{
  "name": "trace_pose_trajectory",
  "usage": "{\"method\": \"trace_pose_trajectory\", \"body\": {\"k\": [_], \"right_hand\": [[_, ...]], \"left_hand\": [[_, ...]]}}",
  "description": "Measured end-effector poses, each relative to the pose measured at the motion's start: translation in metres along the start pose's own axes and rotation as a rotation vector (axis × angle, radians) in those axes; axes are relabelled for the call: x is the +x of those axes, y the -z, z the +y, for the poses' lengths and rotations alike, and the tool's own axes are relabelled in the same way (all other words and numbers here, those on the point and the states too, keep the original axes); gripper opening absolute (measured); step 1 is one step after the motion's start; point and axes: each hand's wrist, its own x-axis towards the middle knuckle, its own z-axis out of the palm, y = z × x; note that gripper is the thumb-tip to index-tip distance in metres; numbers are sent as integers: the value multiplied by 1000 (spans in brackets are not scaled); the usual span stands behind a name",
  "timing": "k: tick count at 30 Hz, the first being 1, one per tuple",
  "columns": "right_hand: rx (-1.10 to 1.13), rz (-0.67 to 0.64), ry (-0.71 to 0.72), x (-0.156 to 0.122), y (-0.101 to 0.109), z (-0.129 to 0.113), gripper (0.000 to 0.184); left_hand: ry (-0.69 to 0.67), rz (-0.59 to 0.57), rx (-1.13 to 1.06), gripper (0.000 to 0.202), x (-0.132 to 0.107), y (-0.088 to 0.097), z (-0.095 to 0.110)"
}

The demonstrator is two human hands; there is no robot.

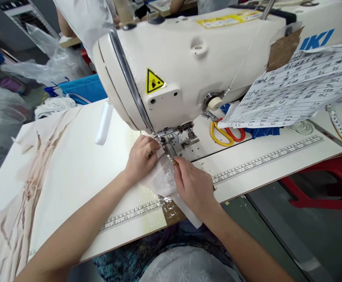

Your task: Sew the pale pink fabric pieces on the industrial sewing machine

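A white sewing machine (pixel 188 58) fills the middle of the table. My left hand (pixel 141 156) rests just left of the presser foot (pixel 171 147), its fingers curled and pressed on a small piece of white fabric (pixel 163 180). On the near right side of the foot, my right hand (pixel 192 186) pinches a small gold-tipped tool (pixel 175 161) against that fabric. The fabric lies under the needle and hangs over the table's front edge.
Pale fabric pieces (pixel 26 184) lie on the table's left side. Yellow and red scissors (pixel 226 135), a printed paper sheet (pixel 300 90) and a measuring tape (pixel 339 127) sit at the right. Ruler strips (pixel 265 162) run along the table's front. Plastic bags (pixel 44 62) pile up behind.
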Motion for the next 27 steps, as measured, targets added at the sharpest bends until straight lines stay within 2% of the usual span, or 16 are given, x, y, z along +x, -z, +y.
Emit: {"method": "trace_pose_trajectory", "body": {"k": [2,4,7,11,14,21,27], "right_hand": [[-7,10,3,-1,1,-1,26],[-6,44,0,-5,4,-1,25],[21,82,-13,-23,16,-1,23],[143,17,-5,-60,38,-1,18],[183,-24,18,-79,49,0,19],[179,-38,79,-85,50,2,23],[191,-49,81,-84,49,2,22]], "left_hand": [[-91,-15,39,17,0,0,1],[-116,-75,46,17,1,3,3],[-111,-188,29,19,0,10,8],[-77,-326,80,31,-1,17,18],[-53,-387,174,33,-3,17,27],[13,-356,247,37,-14,10,48],[-11,-314,234,42,-24,10,51]]}}
